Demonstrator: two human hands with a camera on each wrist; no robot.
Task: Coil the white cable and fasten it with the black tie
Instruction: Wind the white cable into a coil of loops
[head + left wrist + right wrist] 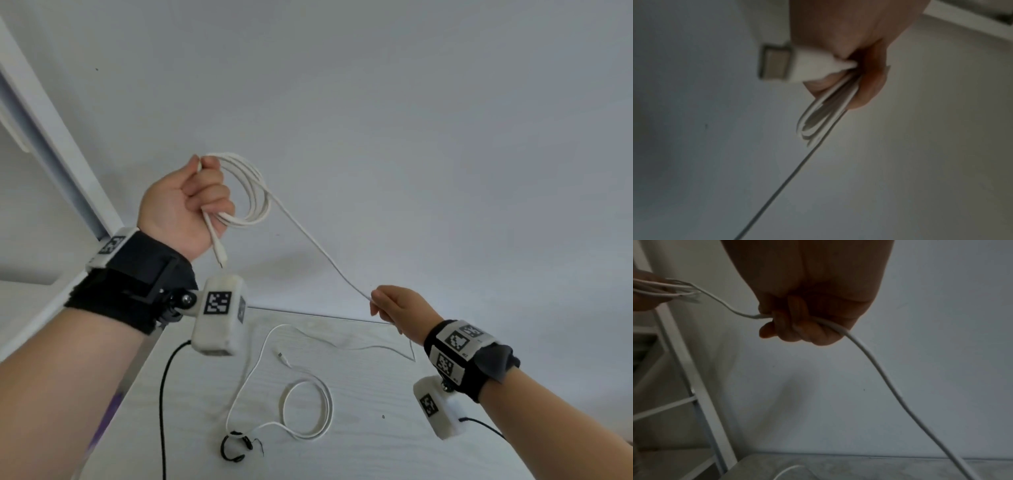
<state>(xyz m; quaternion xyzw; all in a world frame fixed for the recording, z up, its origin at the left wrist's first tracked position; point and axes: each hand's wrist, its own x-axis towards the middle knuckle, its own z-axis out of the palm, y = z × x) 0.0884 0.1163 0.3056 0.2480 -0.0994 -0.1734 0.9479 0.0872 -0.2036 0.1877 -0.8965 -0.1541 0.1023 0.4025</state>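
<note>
Raised above the table, my left hand (191, 202) grips several loops of the white cable (255, 192), and the plug end (219, 251) hangs below my fist. In the left wrist view the plug (789, 64) and the loops (824, 113) stick out between my fingers (869, 87). From the coil a taut strand (322, 253) slopes down to my right hand (397, 308), which pinches it; the right wrist view shows the cable (875, 363) passing through my curled fingers (797, 327). The slack lies looped on the table (308, 411). A black tie (236, 447) lies near the front edge.
A white wood-grain table (394, 455) stands against a plain grey wall (376, 102). A white shelf frame (58, 144) rises at the left. Black camera leads (164, 404) trail from both wrist mounts across the table.
</note>
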